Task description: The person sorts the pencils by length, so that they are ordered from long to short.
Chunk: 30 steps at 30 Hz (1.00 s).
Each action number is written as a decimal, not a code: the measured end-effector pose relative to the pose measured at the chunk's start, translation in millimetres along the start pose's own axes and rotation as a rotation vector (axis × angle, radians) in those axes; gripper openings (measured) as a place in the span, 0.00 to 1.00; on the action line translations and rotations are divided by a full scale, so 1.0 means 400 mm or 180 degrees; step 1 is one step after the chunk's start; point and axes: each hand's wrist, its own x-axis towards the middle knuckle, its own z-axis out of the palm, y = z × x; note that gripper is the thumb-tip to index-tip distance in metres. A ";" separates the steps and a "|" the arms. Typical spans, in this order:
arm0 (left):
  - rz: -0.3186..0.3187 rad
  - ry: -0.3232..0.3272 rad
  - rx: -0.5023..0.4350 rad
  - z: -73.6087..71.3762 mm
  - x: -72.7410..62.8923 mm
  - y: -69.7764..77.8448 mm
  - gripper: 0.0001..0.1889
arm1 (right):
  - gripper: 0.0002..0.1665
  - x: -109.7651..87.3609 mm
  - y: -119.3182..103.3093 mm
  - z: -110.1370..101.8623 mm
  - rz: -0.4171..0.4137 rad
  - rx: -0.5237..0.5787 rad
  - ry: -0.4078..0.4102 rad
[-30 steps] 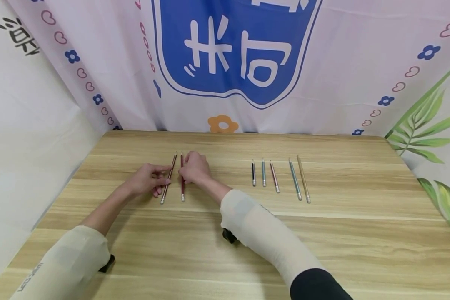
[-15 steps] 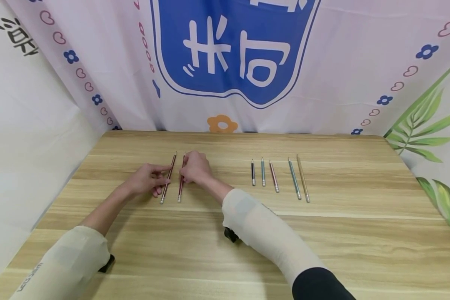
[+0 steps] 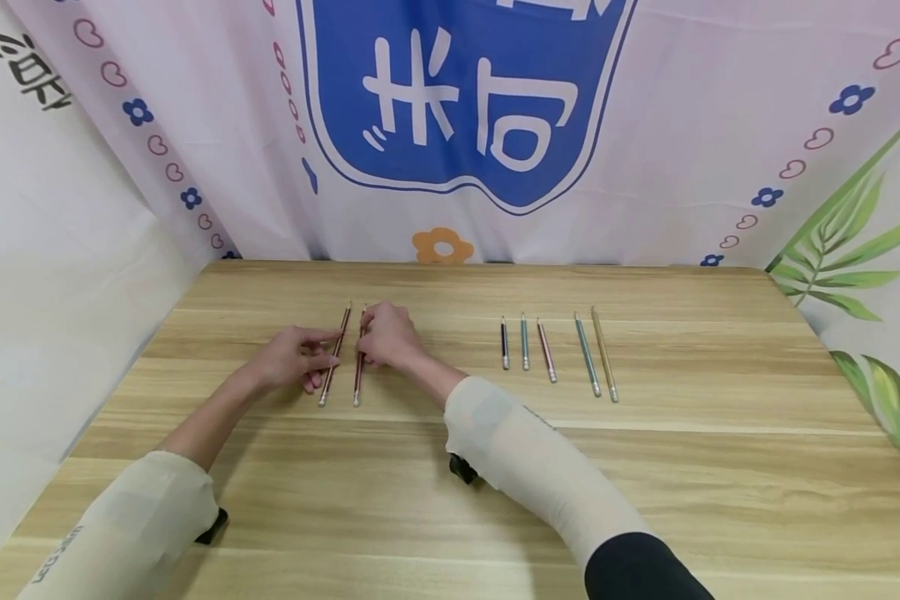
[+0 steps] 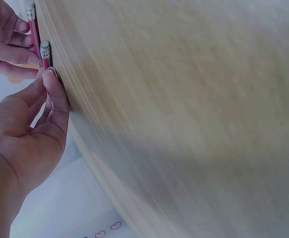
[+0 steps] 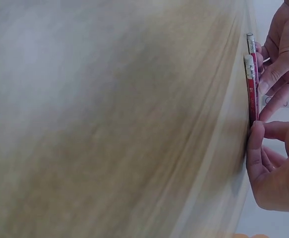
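Two dark red pencils with white erasers lie side by side at the left of the table, a narrow gap between them. My left hand (image 3: pixel 291 360) holds the left pencil (image 3: pixel 326 385) with thumb and index finger, the two tips set apart along its shaft. My right hand (image 3: pixel 390 335) pinches the other red pencil (image 3: pixel 357 383) near its upper half, partly covering it. Close up in the right wrist view, the right thumb and forefinger meet on the nearer red pencil (image 5: pixel 252 91). The left wrist view shows the left fingertips at a red pencil (image 4: pixel 45 55) below its eraser.
Right of the hands several pencils lie in a row: a short dark one (image 3: pixel 505 343), a short teal one (image 3: pixel 524 342), a short pinkish-red one (image 3: pixel 547 350), a long teal one (image 3: pixel 587 354) and a long tan one (image 3: pixel 604 354). A printed curtain (image 3: pixel 645 208) hangs behind the wooden table (image 3: pixel 450 517).
The right hand's pencil has swung: its eraser end shifted left, so it now slants almost like the left pencil. My left hand and its pencil stay in place.
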 end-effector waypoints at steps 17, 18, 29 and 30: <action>0.0014 -0.0005 -0.0018 -0.001 0.001 -0.004 0.29 | 0.26 0.003 0.003 0.005 -0.0005 -0.0076 0.0012; 0.0009 -0.0003 -0.0017 -0.001 0.001 -0.005 0.28 | 0.26 0.004 0.003 0.006 -0.0009 -0.0080 0.0008; 0.0036 -0.0024 -0.0061 -0.001 0.000 -0.003 0.29 | 0.25 0.008 0.000 0.012 -0.0034 -0.0482 0.0051; 0.0037 -0.0025 -0.0065 -0.001 0.000 -0.003 0.29 | 0.25 0.009 -0.001 0.012 -0.0039 -0.0497 0.0057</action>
